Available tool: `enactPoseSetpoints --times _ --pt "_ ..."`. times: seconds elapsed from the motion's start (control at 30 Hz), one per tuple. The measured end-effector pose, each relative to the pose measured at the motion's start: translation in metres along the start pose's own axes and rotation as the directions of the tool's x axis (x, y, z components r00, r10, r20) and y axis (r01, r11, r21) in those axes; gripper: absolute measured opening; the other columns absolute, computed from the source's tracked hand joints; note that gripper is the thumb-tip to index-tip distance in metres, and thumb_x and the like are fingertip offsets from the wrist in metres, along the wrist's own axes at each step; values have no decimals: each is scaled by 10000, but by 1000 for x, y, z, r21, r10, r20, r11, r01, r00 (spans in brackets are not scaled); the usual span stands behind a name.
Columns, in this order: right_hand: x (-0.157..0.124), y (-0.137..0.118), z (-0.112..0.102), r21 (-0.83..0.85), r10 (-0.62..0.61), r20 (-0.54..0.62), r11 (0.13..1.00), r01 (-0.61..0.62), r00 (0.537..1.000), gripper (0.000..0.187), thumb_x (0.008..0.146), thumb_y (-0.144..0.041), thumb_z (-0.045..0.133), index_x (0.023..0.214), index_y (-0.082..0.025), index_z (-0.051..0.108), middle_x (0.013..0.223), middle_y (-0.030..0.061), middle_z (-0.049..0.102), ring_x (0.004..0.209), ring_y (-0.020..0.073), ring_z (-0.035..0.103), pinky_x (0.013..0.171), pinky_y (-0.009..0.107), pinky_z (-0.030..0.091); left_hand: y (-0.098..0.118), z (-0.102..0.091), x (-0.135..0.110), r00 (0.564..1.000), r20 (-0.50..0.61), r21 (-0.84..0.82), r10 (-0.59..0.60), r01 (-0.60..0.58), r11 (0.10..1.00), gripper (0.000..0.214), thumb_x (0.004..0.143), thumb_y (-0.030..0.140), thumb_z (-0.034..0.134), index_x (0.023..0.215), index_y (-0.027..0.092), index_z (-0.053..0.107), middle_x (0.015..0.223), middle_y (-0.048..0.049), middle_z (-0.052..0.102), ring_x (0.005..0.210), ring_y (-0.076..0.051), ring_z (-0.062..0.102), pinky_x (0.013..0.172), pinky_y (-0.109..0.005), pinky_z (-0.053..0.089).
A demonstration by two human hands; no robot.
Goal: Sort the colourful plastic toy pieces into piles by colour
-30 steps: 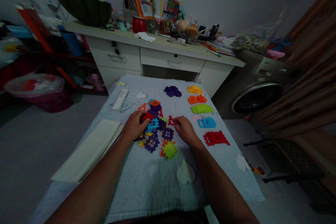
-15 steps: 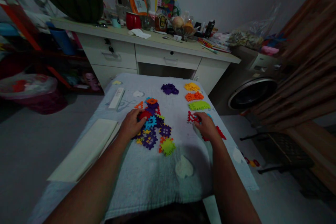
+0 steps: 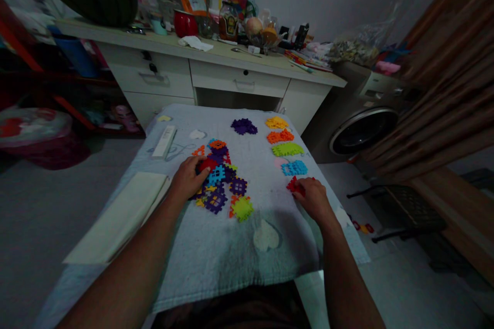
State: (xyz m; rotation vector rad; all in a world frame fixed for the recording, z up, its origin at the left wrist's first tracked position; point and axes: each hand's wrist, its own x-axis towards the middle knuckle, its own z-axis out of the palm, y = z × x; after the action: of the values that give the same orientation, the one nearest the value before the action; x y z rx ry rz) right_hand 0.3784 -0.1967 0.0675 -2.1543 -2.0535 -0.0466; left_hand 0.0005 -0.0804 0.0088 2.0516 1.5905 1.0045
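A mixed heap of coloured interlocking tiles (image 3: 222, 182) lies in the middle of a pale towel (image 3: 231, 262) on a small table. My left hand (image 3: 188, 179) rests on the heap's left side, fingers curled over a red tile (image 3: 207, 165). Along the right side sit sorted piles: purple (image 3: 243, 126), yellow (image 3: 276, 123), orange (image 3: 280, 136), green (image 3: 287, 149), blue (image 3: 294, 168) and red (image 3: 295, 185). My right hand (image 3: 314, 198) lies over the red pile, fingers closed on red tiles.
A folded pale cloth (image 3: 118, 216) lies at the towel's left edge and a white remote (image 3: 164, 141) farther back. A cluttered desk (image 3: 216, 61) stands behind, a washing machine (image 3: 363, 123) at the right, a dark chair (image 3: 409, 213) near the table's right side.
My right hand carried a red tile from the heap rightward to the red pile. The left hand stayed on the heap. The view shifted slightly right.
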Motion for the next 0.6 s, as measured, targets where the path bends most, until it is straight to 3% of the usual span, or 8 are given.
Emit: enactPoseSetpoints --times 0.1,0.23,0.4,0.6 --pt "-1 -4 -2 -81 24 -9 996 -25 1000 71 822 -253 642 850 -208 691 891 92 653 859 232 545 745 324 348 1 -1 0 1000 -2 2 -2 2 1000 395 815 449 536 1114 201 607 1136 -93 640 1075 -276 597 982 -426 465" --pt "8 -22 -8 -54 -23 -8 998 22 1000 45 812 -233 659 828 -213 695 898 92 634 881 241 529 761 340 348 0 -1 0 1000 -7 5 0 0 1000 406 815 453 532 1118 193 609 1144 -99 636 1084 -282 591 987 -440 462" --pt "27 -73 -7 182 -259 69 953 243 964 166 838 -244 656 996 -201 683 984 92 642 977 253 534 869 375 378 -3 2 -1 1000 -7 4 13 -13 1000 431 828 466 524 1145 183 600 1153 -110 626 1098 -282 586 987 -440 461" --pt "42 -117 19 375 -444 101 846 380 890 419 857 -301 650 1244 -154 584 1183 128 618 1083 252 536 960 392 396 -1 1 -1 1000 -8 -4 11 -11 1000 402 830 426 526 1142 182 597 1152 -104 626 1111 -278 585 992 -429 458"
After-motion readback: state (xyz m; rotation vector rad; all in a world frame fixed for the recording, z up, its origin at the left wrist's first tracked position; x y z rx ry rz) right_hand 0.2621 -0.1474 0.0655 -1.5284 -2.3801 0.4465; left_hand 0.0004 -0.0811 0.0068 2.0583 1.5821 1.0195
